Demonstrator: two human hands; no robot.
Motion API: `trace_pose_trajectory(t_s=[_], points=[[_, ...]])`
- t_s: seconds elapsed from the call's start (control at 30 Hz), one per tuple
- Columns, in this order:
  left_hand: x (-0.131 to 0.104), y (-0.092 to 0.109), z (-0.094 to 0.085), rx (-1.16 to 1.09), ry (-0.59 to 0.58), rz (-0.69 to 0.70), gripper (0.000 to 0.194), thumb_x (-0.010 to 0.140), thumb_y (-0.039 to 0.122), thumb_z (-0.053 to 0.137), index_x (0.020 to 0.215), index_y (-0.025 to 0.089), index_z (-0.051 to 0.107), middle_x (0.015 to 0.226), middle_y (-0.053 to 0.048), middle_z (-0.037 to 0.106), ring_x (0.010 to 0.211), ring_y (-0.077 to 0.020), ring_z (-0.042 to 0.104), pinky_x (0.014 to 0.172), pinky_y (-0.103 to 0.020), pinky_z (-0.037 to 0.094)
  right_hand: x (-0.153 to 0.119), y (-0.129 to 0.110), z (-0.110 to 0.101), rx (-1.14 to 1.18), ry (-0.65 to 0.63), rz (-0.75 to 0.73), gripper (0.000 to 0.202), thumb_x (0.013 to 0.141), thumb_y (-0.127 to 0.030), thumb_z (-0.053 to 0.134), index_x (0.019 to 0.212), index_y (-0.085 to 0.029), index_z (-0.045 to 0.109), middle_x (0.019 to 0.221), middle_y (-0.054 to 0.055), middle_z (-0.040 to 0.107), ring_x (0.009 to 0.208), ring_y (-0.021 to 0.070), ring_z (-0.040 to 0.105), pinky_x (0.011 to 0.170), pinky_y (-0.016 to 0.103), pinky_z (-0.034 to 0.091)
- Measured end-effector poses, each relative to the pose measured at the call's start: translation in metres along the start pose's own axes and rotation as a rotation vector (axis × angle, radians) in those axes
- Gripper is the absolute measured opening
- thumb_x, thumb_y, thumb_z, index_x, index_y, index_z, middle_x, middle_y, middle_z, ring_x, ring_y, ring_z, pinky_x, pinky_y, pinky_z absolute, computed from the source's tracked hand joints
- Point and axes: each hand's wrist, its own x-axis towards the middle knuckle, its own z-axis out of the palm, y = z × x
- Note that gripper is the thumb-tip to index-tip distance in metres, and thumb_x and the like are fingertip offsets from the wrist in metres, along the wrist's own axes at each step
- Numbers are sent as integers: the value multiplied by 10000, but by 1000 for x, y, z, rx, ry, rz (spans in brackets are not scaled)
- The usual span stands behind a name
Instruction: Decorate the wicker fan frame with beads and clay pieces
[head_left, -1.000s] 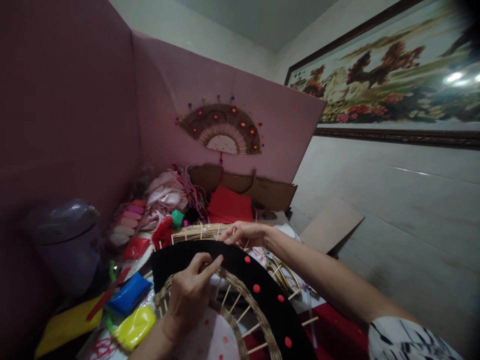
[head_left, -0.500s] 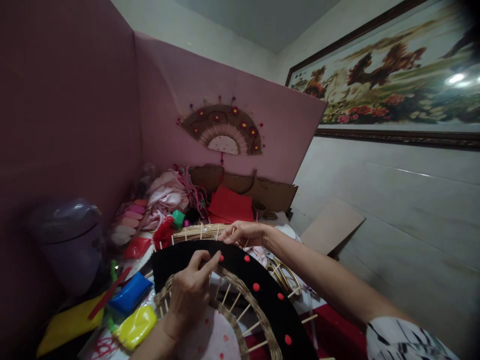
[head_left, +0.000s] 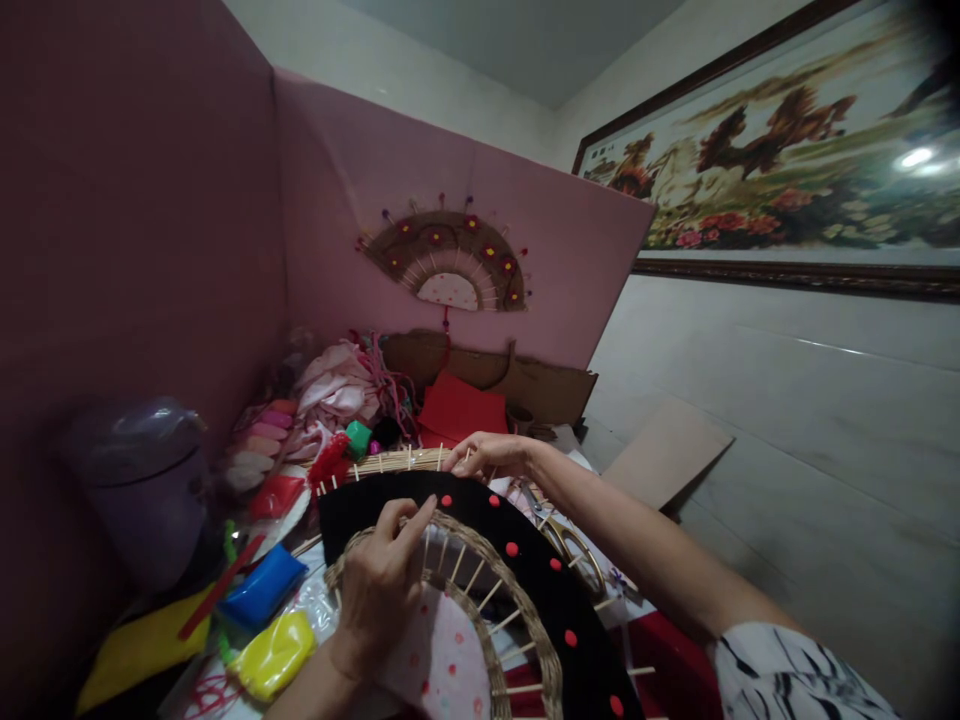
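The black-banded fan [head_left: 540, 595] lies beneath the left hand [head_left: 382, 580], arching from far left to near right; the right hand's [head_left: 487, 455] grip pinches its far outer edge. The left forefinger sits just beside a red dot [head_left: 447, 501]; whether that hand grips, I cannot tell.

A table with a white top [head_left: 634, 605] carries a crowded spread of craft supplies, its middle covered by a fan [head_left: 517, 520] with a black band. Counting hours around that fan, red sheets [head_left: 461, 408] lie at 12 o'clock, with a bundle of thin sticks [head_left: 397, 463] nearer, towards 11. A green packet [head_left: 358, 440] and heaped pale pink cloth [head_left: 337, 385] also sit around 11; a red packet [head_left: 276, 496] is at 10. A blue packet [head_left: 264, 588] lies at 9, a bright yellow packet [head_left: 275, 655] at 8. Gold-handled scissors [head_left: 583, 555] rest at 3, and dark red cloth [head_left: 671, 660] shows at 4.
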Motion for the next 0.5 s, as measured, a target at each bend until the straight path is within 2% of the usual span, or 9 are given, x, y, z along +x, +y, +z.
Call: trace_pose_trajectory(t_s=[0.2,0.33,0.43,0.5], points=[[-2,1,0,-36,14,-38,493,751,15,405,1172,203,580,997,-69,604,742,-135,620,618,-212,479,15,-4,-10,-205,169,-29,186,616,-104,682,790,-132,623,546,-43,603,454,81,555,466,188,461],[-2,-1,4,-202,31,-93,476,782,17,406,1198,194,554,1052,-77,605,887,-154,612,720,-237,481,31,-7,-17,-299,297,-82,166,614,-94,710,743,-130,612,502,-57,565,425,60,509,441,162,408],[1,-2,6,-399,42,-235,382,828,111,438,1180,190,564,1013,-73,628,915,-175,603,769,-283,480,39,-9,-18,-390,414,-121,112,653,-126,714,699,-130,612,489,-51,554,424,62,494,449,172,397],[5,-1,4,-521,34,-430,314,818,215,512,1117,185,602,896,-55,651,812,-178,614,700,-281,488,39,-10,-17,-459,501,-160,85,691,-161,699,676,-135,619,529,-26,583,481,80,527,500,192,421]])
